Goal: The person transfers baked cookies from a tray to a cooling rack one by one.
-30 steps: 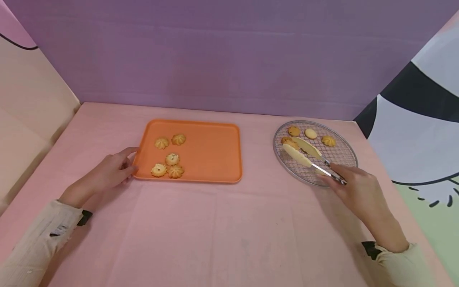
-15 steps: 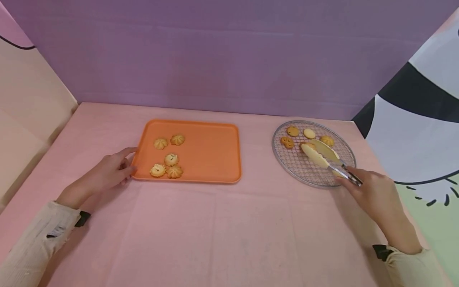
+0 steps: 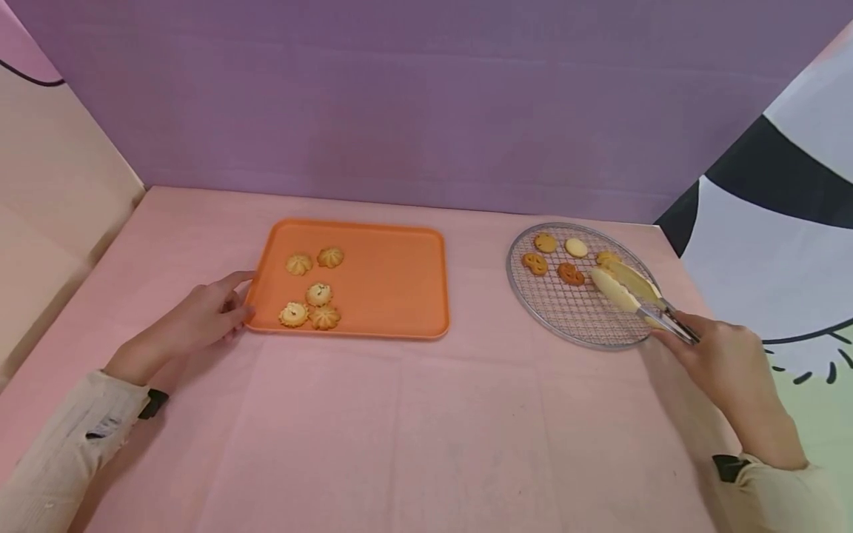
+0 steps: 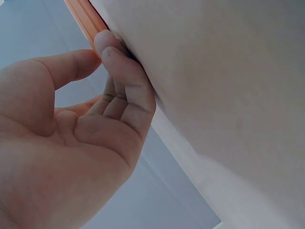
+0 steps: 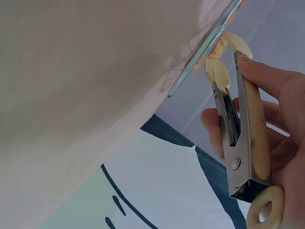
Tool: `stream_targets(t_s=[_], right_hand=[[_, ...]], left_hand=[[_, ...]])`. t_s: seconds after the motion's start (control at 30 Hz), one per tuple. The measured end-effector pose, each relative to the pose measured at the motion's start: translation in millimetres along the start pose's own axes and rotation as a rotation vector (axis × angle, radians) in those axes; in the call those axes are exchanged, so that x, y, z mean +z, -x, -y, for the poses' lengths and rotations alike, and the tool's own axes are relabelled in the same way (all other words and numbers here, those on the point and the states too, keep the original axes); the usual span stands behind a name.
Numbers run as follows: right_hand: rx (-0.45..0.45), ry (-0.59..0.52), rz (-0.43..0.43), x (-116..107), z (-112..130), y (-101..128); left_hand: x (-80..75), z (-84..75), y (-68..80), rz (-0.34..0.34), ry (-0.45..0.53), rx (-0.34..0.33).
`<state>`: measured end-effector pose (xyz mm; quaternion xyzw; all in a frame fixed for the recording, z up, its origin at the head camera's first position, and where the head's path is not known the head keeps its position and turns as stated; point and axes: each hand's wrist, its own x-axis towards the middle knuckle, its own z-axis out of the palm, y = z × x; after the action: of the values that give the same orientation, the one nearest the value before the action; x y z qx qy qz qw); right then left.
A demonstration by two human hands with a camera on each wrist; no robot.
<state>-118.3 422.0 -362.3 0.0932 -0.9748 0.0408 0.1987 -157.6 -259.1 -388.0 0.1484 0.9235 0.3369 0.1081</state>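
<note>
My left hand (image 3: 206, 314) touches the left edge of an orange tray (image 3: 393, 281), its fingers bent loosely at the rim. Several ridged and frilled cookies (image 3: 324, 317) lie on the tray's left half. On the right, my right hand (image 3: 726, 363) grips metal tongs (image 3: 616, 291) with pale yellow tips, held over a round wire rack (image 3: 566, 314). The tips stand apart about a ridged cookie (image 5: 218, 48) at the rack's right side; whether they squeeze it I cannot tell. Also on the rack are a speckled round cookie (image 3: 545, 243), a pale round one (image 3: 576, 248) and two pretzel-shaped cookies (image 3: 571, 274).
A pink cloth-like surface (image 3: 400, 429) lies beneath everything and stretches between tray and rack. Behind it rises a purple backdrop (image 3: 426, 111). A printed panel (image 3: 786, 244) borders the right side, a pale panel (image 3: 53, 207) the left.
My right hand has moved the tongs rightward across the rack, from over the left pretzel-shaped cookie, past the darker one, to the ridged cookie. The left hand and tray stay put.
</note>
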Motion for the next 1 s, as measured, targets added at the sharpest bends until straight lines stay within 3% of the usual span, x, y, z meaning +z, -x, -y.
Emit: stream_targets(t_s=[0.5, 1.0], right_hand=[[0.094, -0.024, 0.142, 3, -4, 0], [0.109, -0.03, 0.153, 1, -6, 0]], left_hand=[[2.5, -2.0, 2.0, -0.002, 0.007, -0.023], [-0.5, -13.1, 12.2, -0.009, -0.012, -0.043]])
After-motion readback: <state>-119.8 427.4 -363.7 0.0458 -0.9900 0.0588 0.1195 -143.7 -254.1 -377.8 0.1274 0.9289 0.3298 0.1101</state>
